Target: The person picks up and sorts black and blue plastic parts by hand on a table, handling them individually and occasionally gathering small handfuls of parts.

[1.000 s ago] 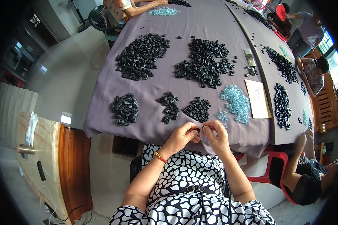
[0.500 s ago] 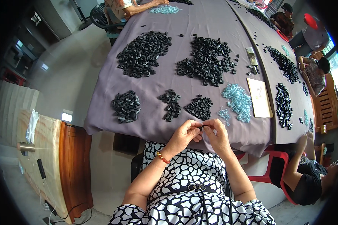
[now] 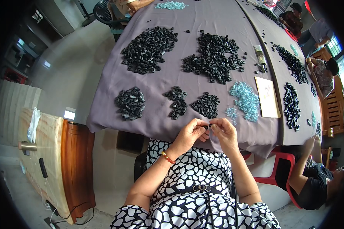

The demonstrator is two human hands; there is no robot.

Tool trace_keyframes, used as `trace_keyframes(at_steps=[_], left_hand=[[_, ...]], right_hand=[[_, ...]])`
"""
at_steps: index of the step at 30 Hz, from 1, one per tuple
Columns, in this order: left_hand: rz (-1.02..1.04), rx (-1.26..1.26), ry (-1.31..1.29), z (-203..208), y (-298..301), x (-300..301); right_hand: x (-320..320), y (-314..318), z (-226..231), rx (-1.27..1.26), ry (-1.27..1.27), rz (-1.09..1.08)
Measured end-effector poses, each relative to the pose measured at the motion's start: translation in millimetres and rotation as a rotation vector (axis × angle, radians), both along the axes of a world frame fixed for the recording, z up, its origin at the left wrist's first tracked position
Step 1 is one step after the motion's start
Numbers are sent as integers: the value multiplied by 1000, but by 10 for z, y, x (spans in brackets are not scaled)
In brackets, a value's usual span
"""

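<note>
At the table's near edge, my left hand [image 3: 191, 134] is closed in a pinch on a small black plastic part [image 3: 206, 127]. Fingertip to fingertip with it, my right hand [image 3: 225, 133] pinches a tiny dark piece [image 3: 211, 124] against that part; its kind is too small to tell. Just beyond my hands lies a small heap of black ring-like parts [image 3: 206, 105]. To its left are a looser group of black parts [image 3: 176, 102] and a heap of ridged black parts [image 3: 130, 104]. Small clear-blue pieces [image 3: 245, 101] are heaped on the right.
Two large heaps of black parts [image 3: 149, 49] [image 3: 214, 57] lie farther back on the grey tablecloth [image 3: 160, 86]. A pale card [image 3: 267, 97] and a tube [image 3: 260, 55] lie to the right. Other people sit around the tables, one on a red chair [image 3: 273, 170]. A wooden counter [image 3: 76, 168] stands left.
My hands have shifted slightly right, and my right fingertips have drawn a little away from the left ones, showing more of the black part. The view has shifted a little too.
</note>
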State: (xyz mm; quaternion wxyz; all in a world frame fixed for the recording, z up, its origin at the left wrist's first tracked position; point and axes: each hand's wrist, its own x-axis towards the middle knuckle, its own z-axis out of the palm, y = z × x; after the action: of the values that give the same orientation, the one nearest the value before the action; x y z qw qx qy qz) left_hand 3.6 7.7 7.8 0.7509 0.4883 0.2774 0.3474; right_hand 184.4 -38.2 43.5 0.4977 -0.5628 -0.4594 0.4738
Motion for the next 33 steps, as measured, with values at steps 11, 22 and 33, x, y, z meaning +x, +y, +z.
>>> trace_keyframes(at_steps=[11, 22, 33], left_hand=[[1, -1, 17, 10, -6, 13], [-11, 9, 22, -9, 1, -1], [-1, 11, 28, 3, -2, -4]], right_hand=[[-34, -9, -28, -20, 32, -5], [-28, 0, -50, -21, 74, 15], [-4, 8, -88, -34, 87, 41]])
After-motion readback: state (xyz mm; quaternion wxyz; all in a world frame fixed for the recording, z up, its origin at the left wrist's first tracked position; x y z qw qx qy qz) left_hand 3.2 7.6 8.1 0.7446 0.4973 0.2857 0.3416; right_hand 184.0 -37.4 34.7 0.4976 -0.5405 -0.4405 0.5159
